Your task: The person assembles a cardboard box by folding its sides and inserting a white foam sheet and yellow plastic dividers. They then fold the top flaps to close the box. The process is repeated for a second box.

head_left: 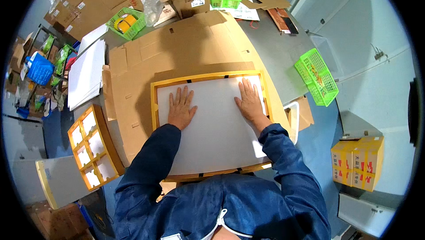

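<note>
A wide white sheet lies inside a shallow yellow-orange frame in front of me. My left hand rests flat on the sheet's upper left part, fingers spread. On the upper right part lies my right hand, also flat, its fingers stretched toward the far edge. Neither hand holds anything. Small dark strips show at the frame's far and near edges. Beneath the frame, a large flattened cardboard piece covers much of the table. The frame's near side is partly hidden by my body.
Left of the cardboard stand a yellow divided frame with several compartments and a stack of white sheets. Green baskets sit at the table's right edge and far left, the latter holding tape rolls. A taped carton is at the right.
</note>
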Demonstrator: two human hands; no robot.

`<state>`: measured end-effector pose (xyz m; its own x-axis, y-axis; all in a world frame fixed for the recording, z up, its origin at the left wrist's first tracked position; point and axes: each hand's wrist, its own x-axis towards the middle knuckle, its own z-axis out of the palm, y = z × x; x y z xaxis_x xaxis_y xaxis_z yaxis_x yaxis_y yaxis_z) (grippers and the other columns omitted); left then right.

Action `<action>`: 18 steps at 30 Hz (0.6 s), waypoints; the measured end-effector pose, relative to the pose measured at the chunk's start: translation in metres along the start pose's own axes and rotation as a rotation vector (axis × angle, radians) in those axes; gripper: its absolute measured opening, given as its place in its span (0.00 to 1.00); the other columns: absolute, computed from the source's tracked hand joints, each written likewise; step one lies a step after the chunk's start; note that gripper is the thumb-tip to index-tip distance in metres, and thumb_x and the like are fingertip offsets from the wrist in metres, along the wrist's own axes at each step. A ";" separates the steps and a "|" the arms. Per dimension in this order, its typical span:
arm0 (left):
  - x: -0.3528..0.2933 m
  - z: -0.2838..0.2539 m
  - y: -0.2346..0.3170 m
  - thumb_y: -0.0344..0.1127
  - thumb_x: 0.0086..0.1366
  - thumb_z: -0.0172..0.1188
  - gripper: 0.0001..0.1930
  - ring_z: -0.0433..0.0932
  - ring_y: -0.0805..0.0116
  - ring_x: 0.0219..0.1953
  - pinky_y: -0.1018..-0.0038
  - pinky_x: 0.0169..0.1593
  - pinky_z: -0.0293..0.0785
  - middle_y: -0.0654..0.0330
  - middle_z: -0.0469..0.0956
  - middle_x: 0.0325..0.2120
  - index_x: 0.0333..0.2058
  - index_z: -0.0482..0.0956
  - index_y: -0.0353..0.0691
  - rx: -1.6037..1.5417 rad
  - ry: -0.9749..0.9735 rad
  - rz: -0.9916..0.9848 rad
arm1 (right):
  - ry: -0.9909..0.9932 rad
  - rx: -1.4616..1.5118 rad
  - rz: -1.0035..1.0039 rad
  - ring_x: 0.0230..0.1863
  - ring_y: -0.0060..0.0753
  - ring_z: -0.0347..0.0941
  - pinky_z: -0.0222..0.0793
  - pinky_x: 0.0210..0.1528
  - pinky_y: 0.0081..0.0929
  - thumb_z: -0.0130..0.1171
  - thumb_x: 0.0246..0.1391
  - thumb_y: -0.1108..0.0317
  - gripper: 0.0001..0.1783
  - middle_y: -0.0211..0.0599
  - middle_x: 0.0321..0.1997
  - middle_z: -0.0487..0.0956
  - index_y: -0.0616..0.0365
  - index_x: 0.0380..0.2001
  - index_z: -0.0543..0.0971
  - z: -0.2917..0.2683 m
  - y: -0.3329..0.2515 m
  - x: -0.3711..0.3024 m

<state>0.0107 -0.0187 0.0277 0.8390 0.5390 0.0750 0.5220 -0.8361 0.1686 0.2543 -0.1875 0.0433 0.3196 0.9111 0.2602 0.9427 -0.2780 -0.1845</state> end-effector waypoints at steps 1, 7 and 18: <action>0.000 0.002 -0.002 0.50 0.68 0.45 0.31 0.41 0.51 0.70 0.48 0.69 0.32 0.54 0.45 0.68 0.65 0.55 0.44 0.013 -0.029 -0.007 | -0.012 0.003 0.010 0.71 0.47 0.46 0.38 0.71 0.45 0.56 0.54 0.60 0.34 0.51 0.68 0.56 0.65 0.61 0.61 0.008 -0.001 -0.003; -0.006 -0.004 0.014 0.49 0.66 0.49 0.32 0.41 0.50 0.70 0.48 0.68 0.32 0.51 0.46 0.68 0.65 0.56 0.43 -0.056 -0.022 -0.073 | -0.060 0.089 0.071 0.71 0.46 0.47 0.41 0.70 0.48 0.56 0.53 0.55 0.37 0.52 0.67 0.57 0.66 0.61 0.60 0.010 -0.002 -0.008; -0.051 0.004 0.038 0.45 0.64 0.51 0.29 0.46 0.51 0.69 0.48 0.68 0.32 0.50 0.51 0.67 0.63 0.60 0.44 -0.034 -0.053 0.145 | 0.011 0.127 -0.101 0.72 0.44 0.44 0.34 0.72 0.43 0.48 0.58 0.52 0.34 0.50 0.69 0.55 0.65 0.61 0.63 0.021 -0.020 -0.045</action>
<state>-0.0115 -0.0786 0.0268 0.9124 0.4063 0.0492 0.3904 -0.9001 0.1932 0.2194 -0.2162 0.0151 0.2257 0.9287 0.2941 0.9506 -0.1439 -0.2752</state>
